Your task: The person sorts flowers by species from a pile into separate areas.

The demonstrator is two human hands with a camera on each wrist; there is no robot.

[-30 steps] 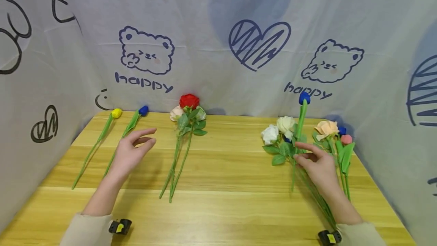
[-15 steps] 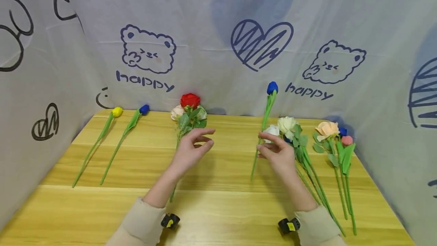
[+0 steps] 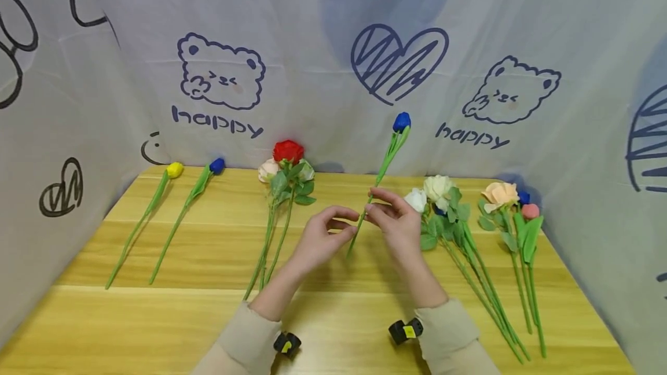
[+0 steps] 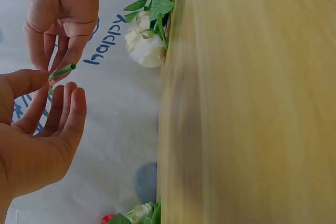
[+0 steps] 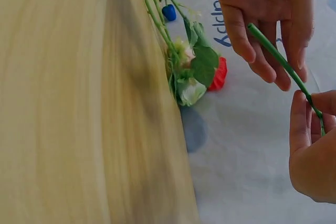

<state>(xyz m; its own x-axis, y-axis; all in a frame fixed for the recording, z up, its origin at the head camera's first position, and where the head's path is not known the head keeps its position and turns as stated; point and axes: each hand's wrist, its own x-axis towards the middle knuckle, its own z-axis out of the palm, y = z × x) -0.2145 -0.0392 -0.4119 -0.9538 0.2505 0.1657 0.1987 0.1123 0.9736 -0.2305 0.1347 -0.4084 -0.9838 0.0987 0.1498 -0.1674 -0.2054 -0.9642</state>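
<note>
A blue tulip [image 3: 402, 122] is held up over the table, its stem slanting down to the left. My right hand [image 3: 398, 221] pinches the stem between thumb and fingers, as the stem [image 5: 283, 64] shows in the right wrist view. My left hand [image 3: 325, 236] is at the lower stem, thumb and fingers apart on either side of it; in the left wrist view the stem's cut end [image 4: 65, 70] pokes out near the left thumb. Left of the hands lies a bunch with a red rose [image 3: 288, 151]; to the right lie white roses [image 3: 439, 190].
On the wooden table [image 3: 208, 328], a yellow tulip [image 3: 175, 169] and another blue tulip [image 3: 216, 166] lie at the left. A peach rose [image 3: 500, 195] and a pink tulip [image 3: 530, 211] lie at the far right. A printed cloth [image 3: 312, 85] stands behind the table.
My right hand has carried the blue tulip leftward from above the white roses to the middle. My left hand has moved right, across the red rose bunch, to the stem.
</note>
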